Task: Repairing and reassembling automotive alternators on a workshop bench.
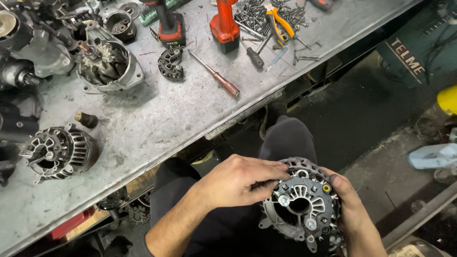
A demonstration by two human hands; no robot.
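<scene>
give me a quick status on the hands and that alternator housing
Left hand fingers on housing rim. Right hand cradling alternator housing over lap. Nothing in the way.

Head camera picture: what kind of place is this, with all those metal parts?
Probably a repair workshop for car parts. Both hands, left hand and right hand, hold an alternator housing; another alternator, a screwdriver and loose screws lie on the metal workbench.

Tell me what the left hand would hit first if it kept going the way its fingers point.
The left hand points right, its fingertips already on the alternator housing; beyond it, probably the right hand cupping the far side.
</scene>
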